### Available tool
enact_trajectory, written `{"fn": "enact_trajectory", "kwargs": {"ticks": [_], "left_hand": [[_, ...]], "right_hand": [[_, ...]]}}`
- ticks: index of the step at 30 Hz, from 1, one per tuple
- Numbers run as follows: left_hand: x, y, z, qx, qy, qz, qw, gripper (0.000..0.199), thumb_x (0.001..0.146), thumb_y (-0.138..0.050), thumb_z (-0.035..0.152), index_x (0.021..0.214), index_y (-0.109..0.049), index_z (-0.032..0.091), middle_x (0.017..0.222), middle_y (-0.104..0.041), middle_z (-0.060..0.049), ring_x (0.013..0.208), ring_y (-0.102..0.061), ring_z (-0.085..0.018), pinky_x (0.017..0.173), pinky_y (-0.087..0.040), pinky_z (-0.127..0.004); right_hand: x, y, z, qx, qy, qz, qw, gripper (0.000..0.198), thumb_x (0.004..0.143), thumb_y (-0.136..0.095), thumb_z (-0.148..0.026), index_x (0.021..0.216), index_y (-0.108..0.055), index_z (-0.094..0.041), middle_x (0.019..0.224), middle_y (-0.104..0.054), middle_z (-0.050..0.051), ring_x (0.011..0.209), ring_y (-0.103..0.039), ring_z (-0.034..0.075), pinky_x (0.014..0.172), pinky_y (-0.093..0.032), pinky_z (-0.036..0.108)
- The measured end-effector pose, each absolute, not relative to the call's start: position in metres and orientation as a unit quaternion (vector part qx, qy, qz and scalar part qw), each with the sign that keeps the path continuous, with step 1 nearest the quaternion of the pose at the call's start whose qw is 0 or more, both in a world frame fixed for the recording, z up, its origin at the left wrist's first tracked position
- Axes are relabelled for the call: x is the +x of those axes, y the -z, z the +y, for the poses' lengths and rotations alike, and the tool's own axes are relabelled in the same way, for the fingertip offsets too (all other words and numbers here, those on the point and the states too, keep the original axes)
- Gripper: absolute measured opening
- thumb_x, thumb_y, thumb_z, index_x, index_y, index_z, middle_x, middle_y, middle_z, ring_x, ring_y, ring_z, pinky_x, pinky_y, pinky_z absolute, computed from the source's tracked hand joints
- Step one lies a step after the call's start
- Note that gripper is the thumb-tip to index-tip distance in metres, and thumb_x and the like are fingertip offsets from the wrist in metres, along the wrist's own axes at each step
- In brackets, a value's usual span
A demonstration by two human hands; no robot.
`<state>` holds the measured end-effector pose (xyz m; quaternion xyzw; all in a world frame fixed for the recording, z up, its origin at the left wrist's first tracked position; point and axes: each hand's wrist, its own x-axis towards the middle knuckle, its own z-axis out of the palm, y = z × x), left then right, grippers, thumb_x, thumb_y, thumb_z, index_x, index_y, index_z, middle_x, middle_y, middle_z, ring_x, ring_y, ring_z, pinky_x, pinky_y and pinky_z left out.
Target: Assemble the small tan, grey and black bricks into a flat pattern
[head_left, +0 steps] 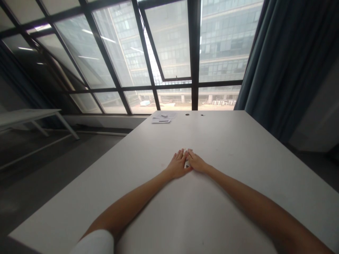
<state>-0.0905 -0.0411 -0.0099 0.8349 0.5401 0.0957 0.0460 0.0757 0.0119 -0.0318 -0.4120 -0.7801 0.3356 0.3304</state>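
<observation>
**Layout and Contact State, Left to Right**

At far left, a second table with a pale top and pale legs stands on the dark floor, well apart from my worktop. Dark-framed windows span the wall ahead, with one panel tilted out of its frame.

A white sleeve covers my upper left arm at the near edge of view. At the far left corner of the worktop lie papers. A small white object rests on them, and a short dark strip shows on the nearest sheet.

My left hand is palm down near the middle of the worktop, fingers extended and slightly apart, thumb reaching toward my other hand. A small dark piece sits in the gap between my two hands, just above my left thumb; it is too small to identify. A round dark disc lies beyond, near the far edge.

My right hand angles inward, and its fingertips meet those of the left. I cannot tell whether it grips anything. A small dark item lies to the right of the disc. At far right, a blue curtain hangs beside the worktop.
</observation>
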Motion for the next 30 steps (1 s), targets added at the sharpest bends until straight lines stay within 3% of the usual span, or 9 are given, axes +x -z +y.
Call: {"fn": "enact_trajectory", "kwargs": {"ticks": [4,6,9,16,23,30], "left_hand": [[-0.087,0.008,-0.032,0.828,-0.100,0.550,0.036,0.093,0.091,-0.037,0.073,0.160,-0.013,0.014,0.165,-0.013,-0.020,0.154,-0.010,-0.035,0.122,-0.015,-0.052],[-0.085,0.007,-0.025,0.821,-0.098,0.561,0.035,0.093,0.092,-0.035,0.073,0.159,-0.016,0.012,0.165,-0.013,-0.020,0.154,-0.010,-0.036,0.122,-0.015,-0.052],[-0.085,0.007,-0.017,0.807,-0.104,0.580,0.025,0.095,0.091,-0.035,0.074,0.158,-0.017,0.010,0.165,-0.015,-0.022,0.153,-0.011,-0.037,0.121,-0.017,-0.052],[-0.088,0.010,-0.008,0.784,-0.123,0.608,0.029,0.085,0.096,-0.028,0.067,0.156,-0.025,0.007,0.162,-0.026,-0.023,0.151,-0.022,-0.034,0.121,-0.021,-0.047],[-0.085,0.001,-0.008,0.790,-0.115,0.598,0.069,0.077,0.095,-0.027,0.071,0.155,-0.030,0.022,0.163,-0.026,-0.015,0.151,-0.022,-0.033,0.120,-0.020,-0.056],[-0.061,0.002,-0.028,0.813,-0.116,0.569,0.038,0.076,0.090,-0.038,0.075,0.150,-0.041,0.029,0.157,-0.037,-0.012,0.145,-0.031,-0.036,0.117,-0.027,-0.056]], "right_hand": [[0.076,0.016,0.029,-0.461,-0.344,-0.724,0.381,0.068,0.100,-0.026,-0.063,0.146,-0.048,-0.019,0.151,-0.049,0.012,0.143,-0.041,0.025,0.121,-0.028,0.044],[0.079,0.010,0.039,-0.470,-0.325,-0.721,0.391,0.066,0.099,-0.031,-0.063,0.143,-0.052,-0.018,0.152,-0.048,0.012,0.145,-0.038,0.026,0.123,-0.023,0.045],[0.081,0.010,0.046,-0.475,-0.338,-0.718,0.380,0.060,0.097,-0.038,-0.065,0.134,-0.060,-0.024,0.143,-0.058,0.007,0.142,-0.043,0.026,0.122,-0.024,0.047],[0.068,0.032,0.050,-0.367,-0.435,-0.703,0.426,0.072,0.089,-0.041,-0.077,0.130,-0.063,-0.022,0.135,-0.065,0.009,0.133,-0.054,0.024,0.117,-0.034,0.048],[0.073,0.029,0.057,-0.345,-0.571,-0.503,0.549,0.080,0.091,-0.031,-0.078,0.128,-0.062,-0.014,0.136,-0.062,0.018,0.131,-0.056,0.028,0.116,-0.038,0.047],[0.093,0.023,0.056,-0.329,-0.616,-0.432,0.570,0.080,0.097,-0.003,-0.066,0.138,-0.053,-0.018,0.149,-0.051,0.016,0.137,-0.049,0.022,0.117,-0.037,0.044]]}}
